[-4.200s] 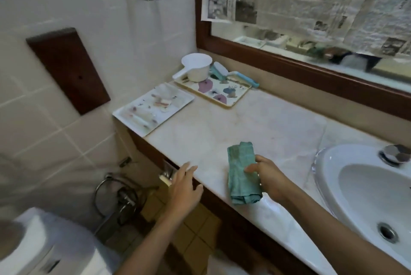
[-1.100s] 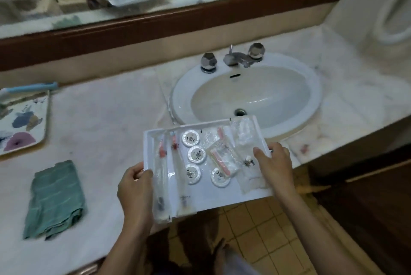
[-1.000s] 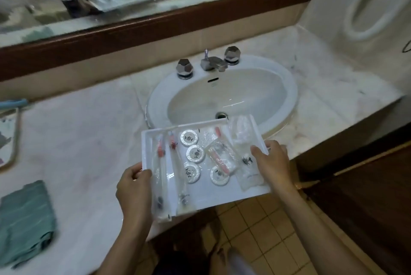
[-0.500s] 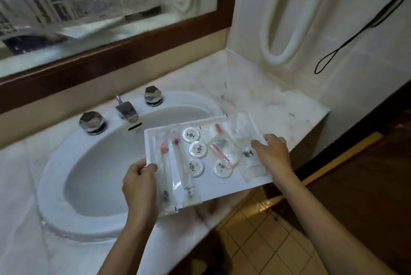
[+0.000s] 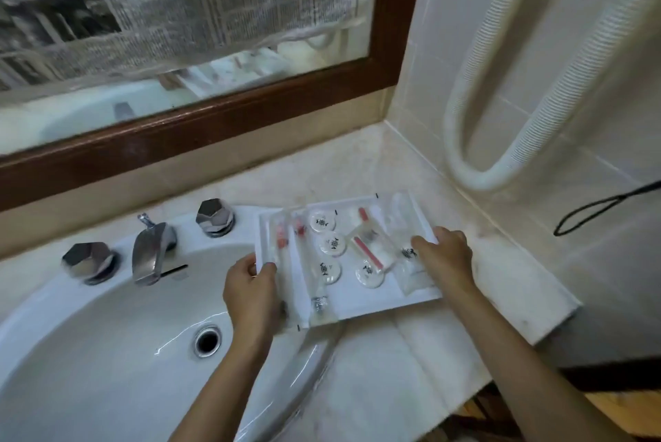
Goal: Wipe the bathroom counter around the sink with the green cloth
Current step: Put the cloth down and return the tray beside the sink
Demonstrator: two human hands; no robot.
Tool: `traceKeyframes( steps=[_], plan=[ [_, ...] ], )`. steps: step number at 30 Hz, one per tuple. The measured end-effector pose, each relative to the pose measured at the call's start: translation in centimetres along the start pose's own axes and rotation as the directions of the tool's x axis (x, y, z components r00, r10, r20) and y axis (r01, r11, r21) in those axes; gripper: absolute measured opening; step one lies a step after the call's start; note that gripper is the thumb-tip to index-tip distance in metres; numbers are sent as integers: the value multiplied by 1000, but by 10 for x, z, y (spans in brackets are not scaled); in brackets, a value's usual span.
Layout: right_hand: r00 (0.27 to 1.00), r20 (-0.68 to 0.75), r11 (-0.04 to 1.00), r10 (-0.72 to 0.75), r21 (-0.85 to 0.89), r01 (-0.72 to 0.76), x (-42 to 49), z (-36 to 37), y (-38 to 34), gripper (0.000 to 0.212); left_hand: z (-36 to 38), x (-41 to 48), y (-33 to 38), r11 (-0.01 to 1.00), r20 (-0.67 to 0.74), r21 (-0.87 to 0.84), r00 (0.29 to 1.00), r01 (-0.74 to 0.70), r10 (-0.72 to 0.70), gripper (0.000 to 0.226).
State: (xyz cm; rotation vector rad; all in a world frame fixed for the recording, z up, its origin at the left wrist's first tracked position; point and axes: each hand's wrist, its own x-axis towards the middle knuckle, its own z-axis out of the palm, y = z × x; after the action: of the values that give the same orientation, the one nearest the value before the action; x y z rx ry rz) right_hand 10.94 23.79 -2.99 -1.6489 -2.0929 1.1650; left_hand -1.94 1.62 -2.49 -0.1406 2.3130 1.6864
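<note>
I hold a white tray of wrapped toiletries with both hands, low over the marble counter at the right of the sink. My left hand grips the tray's left edge, over the sink's right rim. My right hand grips the right edge, thumb on top of a plastic packet. On the tray lie wrapped toothbrushes, small round white packs and sachets. The green cloth is out of view.
A chrome tap with two knobs stands behind the basin. A wood-framed mirror runs along the back. A white ribbed hose and a black cord hang on the tiled right wall. The counter ends at right.
I have carried the tray from the left part of the counter across the sink to its right side and lowered it near the corner. The green cloth stayed behind on the left.
</note>
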Motion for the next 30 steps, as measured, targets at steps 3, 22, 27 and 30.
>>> traceKeyframes(
  steps=[3, 22, 27, 30],
  plan=[
    [999, 12, 999, -32, -28, 32, 52, 18, -18, 29, 33, 31, 8, 995, -28, 86, 999, -42, 45, 11],
    [976, 69, 972, -207, -103, 213, 248, 75, -101, 44, 144, 158, 44, 982, -70, 179, 996, 64, -52, 17],
    [974, 43, 950, -225, -212, 228, 249, 78, -104, 49, 154, 157, 45, 967, -111, 244, 993, 76, -50, 25],
    [965, 101, 933, -241, -250, 259, 248, 78, -104, 50, 160, 155, 46, 962, -82, 266, 996, 66, -46, 25]
  ],
)
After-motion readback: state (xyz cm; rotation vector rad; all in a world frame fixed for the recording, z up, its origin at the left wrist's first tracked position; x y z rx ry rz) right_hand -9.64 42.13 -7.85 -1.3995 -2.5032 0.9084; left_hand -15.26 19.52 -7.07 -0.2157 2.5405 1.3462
